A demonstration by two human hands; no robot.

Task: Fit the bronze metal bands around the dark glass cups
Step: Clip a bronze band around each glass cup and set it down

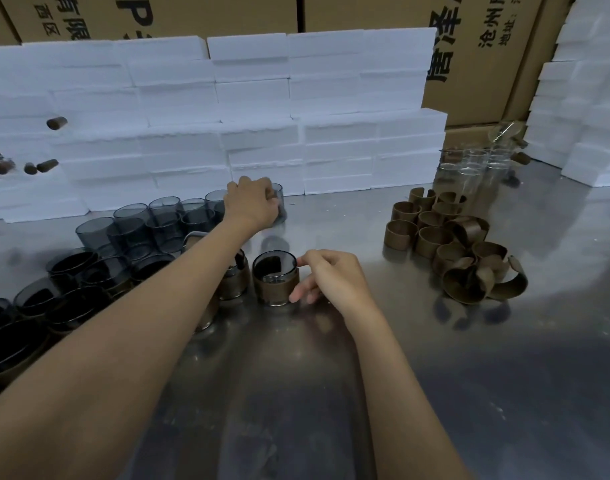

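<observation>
Banded cup: a dark glass cup [275, 278] with a bronze band around it stands upright on the metal table [417, 358], in front of you.
Right hand: your right hand [331, 277] touches this cup's side with loosely bent fingers, not closed around it.
Left hand: your left hand [253, 202] grips a bare dark cup [279, 202] farther back.
Bare cups: a group [151, 220] stands at the left.
Loose bands: a pile [459, 244] lies at the right, well apart.
Foam blocks: stacked [227, 109] behind.

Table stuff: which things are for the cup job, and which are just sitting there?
For the job: left hand gripping a plain dark cup; right hand touching the banded cup; pile of bronze bands.

Just lying about: white foam blocks, cardboard boxes, clear glasses.
</observation>
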